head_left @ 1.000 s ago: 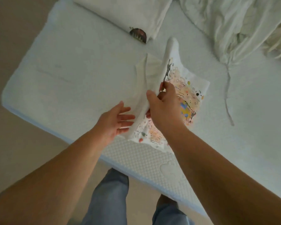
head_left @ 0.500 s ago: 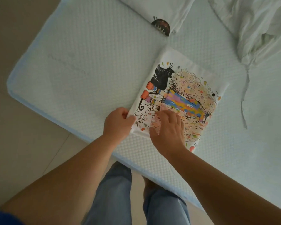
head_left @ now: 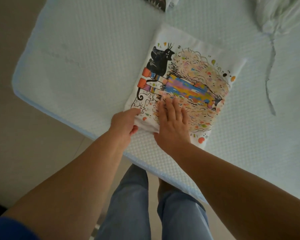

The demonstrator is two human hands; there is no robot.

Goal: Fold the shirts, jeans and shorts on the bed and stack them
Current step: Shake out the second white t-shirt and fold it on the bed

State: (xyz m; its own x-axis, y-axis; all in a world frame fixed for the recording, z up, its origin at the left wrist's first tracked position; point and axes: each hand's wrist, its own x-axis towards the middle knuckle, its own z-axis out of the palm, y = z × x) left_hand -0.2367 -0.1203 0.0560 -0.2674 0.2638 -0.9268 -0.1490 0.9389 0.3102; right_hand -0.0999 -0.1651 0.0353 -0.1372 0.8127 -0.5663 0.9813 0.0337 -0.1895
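Observation:
A white shirt with a colourful cat print (head_left: 185, 73) lies folded into a rectangle near the front edge of the bed (head_left: 87, 63). My left hand (head_left: 124, 122) grips the shirt's near left corner, fingers curled under the fabric. Spread flat, my right hand (head_left: 173, 120) presses on the near part of the print. A second folded white shirt with a dark print (head_left: 157, 1) shows only its edge at the top. A pale crumpled garment with a hanging drawstring (head_left: 274, 19) lies at the top right.
The mattress edge runs diagonally from the left to the lower right, with beige floor (head_left: 24, 144) beyond it. My legs in blue jeans (head_left: 137, 205) stand against the bed. Bare mattress spreads to the left of the folded shirt.
One second ago my hands held the shirt half folded, above the bed. It now lies flat, print up, with my right hand pressing on it and my left hand at its corner.

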